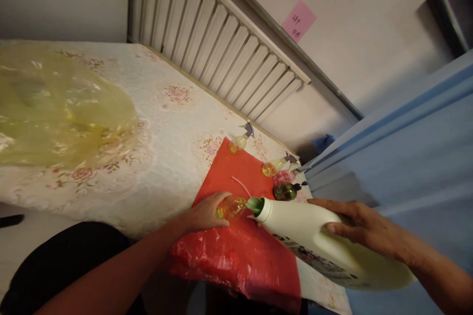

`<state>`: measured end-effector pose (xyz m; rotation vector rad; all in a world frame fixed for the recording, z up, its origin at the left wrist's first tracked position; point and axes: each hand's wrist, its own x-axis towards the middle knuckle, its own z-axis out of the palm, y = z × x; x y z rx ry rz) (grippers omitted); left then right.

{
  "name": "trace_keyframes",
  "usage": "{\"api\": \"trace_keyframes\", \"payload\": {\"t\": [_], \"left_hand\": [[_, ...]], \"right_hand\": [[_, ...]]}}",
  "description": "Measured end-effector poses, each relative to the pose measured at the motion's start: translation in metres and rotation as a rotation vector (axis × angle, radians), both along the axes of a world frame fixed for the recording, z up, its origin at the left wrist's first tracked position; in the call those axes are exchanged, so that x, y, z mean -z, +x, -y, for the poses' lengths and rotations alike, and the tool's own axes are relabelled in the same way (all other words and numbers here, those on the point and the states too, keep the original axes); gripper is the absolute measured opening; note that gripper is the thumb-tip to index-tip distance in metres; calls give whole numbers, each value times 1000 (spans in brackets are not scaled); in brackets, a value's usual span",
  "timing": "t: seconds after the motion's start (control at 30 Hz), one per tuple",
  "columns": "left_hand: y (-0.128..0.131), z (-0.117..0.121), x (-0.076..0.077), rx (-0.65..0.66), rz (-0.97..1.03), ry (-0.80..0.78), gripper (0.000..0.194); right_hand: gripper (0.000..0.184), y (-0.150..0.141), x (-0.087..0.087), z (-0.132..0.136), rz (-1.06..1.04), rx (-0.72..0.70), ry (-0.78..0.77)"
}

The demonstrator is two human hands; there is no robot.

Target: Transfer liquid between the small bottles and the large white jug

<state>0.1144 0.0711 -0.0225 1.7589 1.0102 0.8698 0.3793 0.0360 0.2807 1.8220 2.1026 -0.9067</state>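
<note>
In the head view my left hand [207, 212] wraps around a small clear bottle [232, 207] that looks amber over the red plastic sheet [214, 172]. My right hand [354, 224] grips a large pale jug [295, 221], tipped so that its mouth faces the small bottle. A green spout [254, 204] in the jug's mouth meets the small bottle's neck. Whether liquid is flowing I cannot make out. Just beyond the jug lie a dark green pump bottle [285, 190] and a spray bottle [275, 167] with yellow liquid.
Another spray bottle [239, 142] stands at the red sheet's far corner. A thin pink tube [241, 186] lies on the sheet. A big yellow plastic bag [66, 113] covers the left of the flowered tablecloth [166, 157]. A radiator [221, 39] and blue curtain [417, 157] border the table.
</note>
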Motion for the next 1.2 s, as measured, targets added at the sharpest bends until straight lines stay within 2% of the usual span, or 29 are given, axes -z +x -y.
{"api": "trace_keyframes", "payload": {"t": [1.2], "left_hand": [[-2,1,-3,6,-10,2,81]], "right_hand": [[60,-4,-4,-1,10,-1,-1]]}}
